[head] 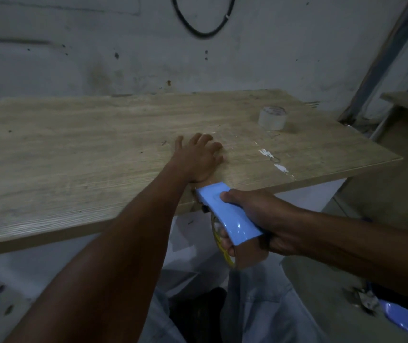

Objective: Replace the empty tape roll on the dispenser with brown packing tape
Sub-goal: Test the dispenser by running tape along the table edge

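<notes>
While the big wooden table (79, 154) fills most of the view, the person's two bare arms reach out over its near edge. The left hand (195, 159) lies flat on the tabletop with its fingers spread, palm down, holding nothing. A strip of brown tape seems to run from under that hand's wrist back to the table edge, but it is too dim to be sure.

Just behind the left hand, at the table's near edge, is the blue tape dispenser (225, 214). The right hand (260, 219) is wrapped tight around its handle, thumb on top. The front end of the dispenser touches the table edge, right by the left wrist. Below the right hand's grip sits the brown packing tape roll (237, 256), mounted on the dispenser's yellow wheel, hanging lower than the tabletop.

Well beyond both hands, toward the far right of the table, a clear tape roll (272, 117) stands by itself. It touches nothing else.
</notes>
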`<state>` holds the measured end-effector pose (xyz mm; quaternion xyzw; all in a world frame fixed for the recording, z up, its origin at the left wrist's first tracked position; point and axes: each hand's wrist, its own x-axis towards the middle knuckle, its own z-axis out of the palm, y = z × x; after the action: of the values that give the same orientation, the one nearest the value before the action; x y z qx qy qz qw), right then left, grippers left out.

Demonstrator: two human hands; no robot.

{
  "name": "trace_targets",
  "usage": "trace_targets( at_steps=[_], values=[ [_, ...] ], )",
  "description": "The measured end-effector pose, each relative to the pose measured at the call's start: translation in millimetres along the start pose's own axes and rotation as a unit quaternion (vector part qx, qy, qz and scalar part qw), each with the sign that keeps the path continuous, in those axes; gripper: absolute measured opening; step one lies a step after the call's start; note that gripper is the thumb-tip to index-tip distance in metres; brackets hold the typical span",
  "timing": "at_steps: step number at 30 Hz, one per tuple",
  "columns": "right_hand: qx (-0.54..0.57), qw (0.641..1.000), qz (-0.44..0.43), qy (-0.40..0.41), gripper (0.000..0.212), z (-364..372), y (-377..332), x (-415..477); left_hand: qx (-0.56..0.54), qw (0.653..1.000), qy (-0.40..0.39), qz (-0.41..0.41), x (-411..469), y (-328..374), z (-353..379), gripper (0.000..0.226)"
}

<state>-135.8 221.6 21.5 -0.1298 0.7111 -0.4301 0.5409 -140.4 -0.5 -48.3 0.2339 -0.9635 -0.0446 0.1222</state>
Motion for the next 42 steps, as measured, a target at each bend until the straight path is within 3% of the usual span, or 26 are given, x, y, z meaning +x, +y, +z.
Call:
trace_targets(
  at_steps=[4,9,25,31,42],
  values=[
    [0.007,1.000,0.022,-0.016,0.042,-1,-1,0,-0.066,0.997,-0.026,-0.022,-11,17,-1,0.060],
    [0.009,0.999,0.033,-0.014,0.041,-2,-4,-1,-0.051,0.998,-0.039,-0.008,-15,18,-2,0.060],
    [0.012,0.999,-0.044,0.017,0.038,2,25,-6,-0.027,0.999,-0.037,-0.009,-16,17,0,0.060],
    [0.022,0.998,-0.063,0.017,0.040,3,30,0,-0.047,0.997,-0.067,-0.012,-31,28,-2,0.077],
    [0.046,0.997,-0.045,0.032,0.042,6,36,3,0.003,0.999,-0.047,0.007,-37,33,-3,0.067]
  ],
)
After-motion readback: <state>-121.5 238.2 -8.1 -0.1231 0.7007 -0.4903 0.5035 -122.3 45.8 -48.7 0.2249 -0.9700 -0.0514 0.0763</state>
